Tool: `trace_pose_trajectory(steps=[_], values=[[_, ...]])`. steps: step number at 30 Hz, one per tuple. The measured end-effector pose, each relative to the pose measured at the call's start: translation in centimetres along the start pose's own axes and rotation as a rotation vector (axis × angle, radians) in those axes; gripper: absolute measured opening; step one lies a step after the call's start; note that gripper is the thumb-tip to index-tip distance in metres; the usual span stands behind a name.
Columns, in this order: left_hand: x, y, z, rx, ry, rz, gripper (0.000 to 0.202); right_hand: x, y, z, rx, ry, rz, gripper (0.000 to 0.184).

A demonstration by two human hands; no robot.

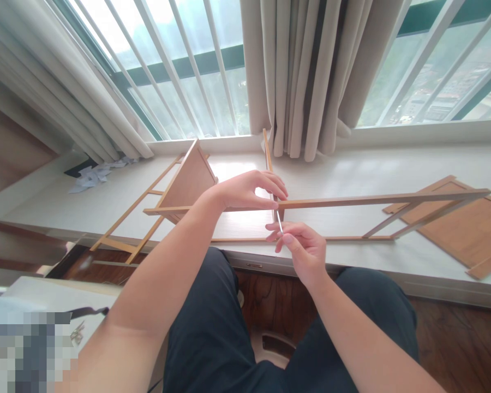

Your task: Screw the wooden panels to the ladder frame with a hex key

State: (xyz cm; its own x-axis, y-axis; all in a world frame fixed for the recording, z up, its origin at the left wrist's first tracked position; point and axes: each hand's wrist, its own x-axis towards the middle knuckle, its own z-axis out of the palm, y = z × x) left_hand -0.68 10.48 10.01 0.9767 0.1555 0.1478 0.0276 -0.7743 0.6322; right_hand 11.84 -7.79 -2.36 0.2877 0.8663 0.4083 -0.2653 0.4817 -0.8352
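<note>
A long, narrow wooden frame (pixel 335 202) lies across the white ledge in front of me, its upper rail raised toward me. My left hand (pixel 256 188) grips this rail where a crosspiece meets it, thumb on the near side and fingers curled over the far side. Just below, my right hand (pixel 305 248) pinches a thin silver metal rod (pixel 280 222) between thumb and fingers. The rod's upper end meets the rail beside my left thumb. Whether it sits in a hole or screw head is too small to tell.
A wooden panel with a ladder-like frame (pixel 192 177) stands at left. Flat wooden panels (pixel 462 224) lie at right on the white ledge (pixel 352 164). Torn white paper (pixel 94 176) is at the far left. Curtains (pixel 298 82) hang behind; a white table (pixel 36 297) is near left.
</note>
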Motion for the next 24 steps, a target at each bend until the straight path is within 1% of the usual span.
trace_pose_trajectory(steps=[7,13,17,20,22,24], values=[[0.0,0.2,0.0,-0.022,0.024,0.003,0.021,-0.2,-0.2,0.0,-0.049,0.003,-0.011,0.017],[0.0,0.0,0.0,-0.001,0.011,0.000,0.022,-0.3,-0.2,-0.3,-0.013,-0.030,0.010,0.004],[-0.1,0.0,0.0,-0.009,0.006,0.005,0.022,-0.3,-0.2,-0.4,-0.044,-0.059,-0.019,0.003],[-0.1,0.0,0.0,-0.007,0.003,-0.002,0.022,-0.2,0.0,-0.6,-0.170,-0.102,-0.078,0.006],[-0.1,0.0,0.0,-0.008,0.005,-0.004,0.022,0.0,0.3,-0.8,-0.336,-0.167,-0.113,0.006],[-0.1,0.0,0.0,-0.006,0.008,-0.008,0.023,0.3,0.6,-1.1,-0.551,-0.270,-0.092,0.004]])
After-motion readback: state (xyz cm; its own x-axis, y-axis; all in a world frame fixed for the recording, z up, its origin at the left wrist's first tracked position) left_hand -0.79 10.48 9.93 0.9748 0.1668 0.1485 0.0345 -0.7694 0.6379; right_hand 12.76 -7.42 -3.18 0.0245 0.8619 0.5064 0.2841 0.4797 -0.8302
